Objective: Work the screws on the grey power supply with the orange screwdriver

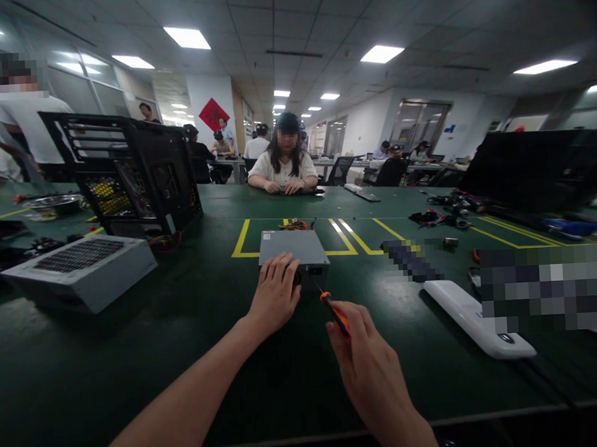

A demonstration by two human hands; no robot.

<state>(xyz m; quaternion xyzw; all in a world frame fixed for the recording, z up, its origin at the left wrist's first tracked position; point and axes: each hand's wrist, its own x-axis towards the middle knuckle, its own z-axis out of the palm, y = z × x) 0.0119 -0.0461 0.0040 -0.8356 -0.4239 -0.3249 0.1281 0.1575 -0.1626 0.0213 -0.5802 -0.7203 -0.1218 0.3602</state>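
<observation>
A grey computer power supply (292,244) lies on the green table straight ahead, its socket side facing me. My left hand (277,291) grips its near left corner, with the fingers over the top and the thumb at the front face. In my right hand (368,346) is a screwdriver (336,311) with an orange and black handle. Its thin shaft points up and left at the lower part of the socket side. Whether the tip touches the casing I cannot tell. Coloured cables (297,225) come out behind the box.
A second power supply (86,278) and an open black computer case (136,172) stand on the left, near a metal bowl (54,204). To the right are a white power strip (476,317), loose cables (431,220) and a dark monitor (540,167). A person (285,164) sits opposite.
</observation>
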